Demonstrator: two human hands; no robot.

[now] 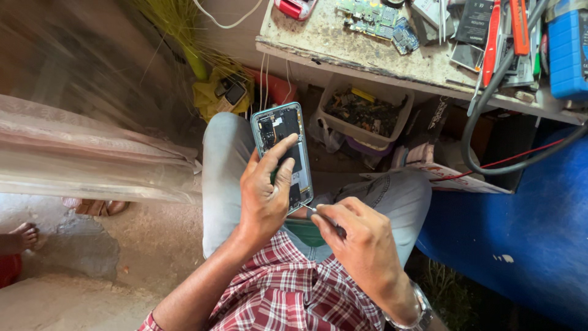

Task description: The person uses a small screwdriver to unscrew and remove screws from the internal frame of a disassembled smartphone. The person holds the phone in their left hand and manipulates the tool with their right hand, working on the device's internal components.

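My left hand (264,195) grips an opened smartphone (280,132) with its back cover off, showing dark boards and a teal frame; thumb and fingers lie across its lower half. My right hand (358,239) is closed around a thin metal tool (320,214), whose tip touches the phone's lower right corner. Both hands hover over my lap, above grey jeans and a red checked shirt.
A worn workbench (331,46) at the top carries green circuit boards (375,18), red-handled tools (492,37), a blue box (566,52) and cables. A plastic bin of small parts (364,113) sits under it. A blue surface (520,227) lies right; another person's foot (18,238) is at the left.
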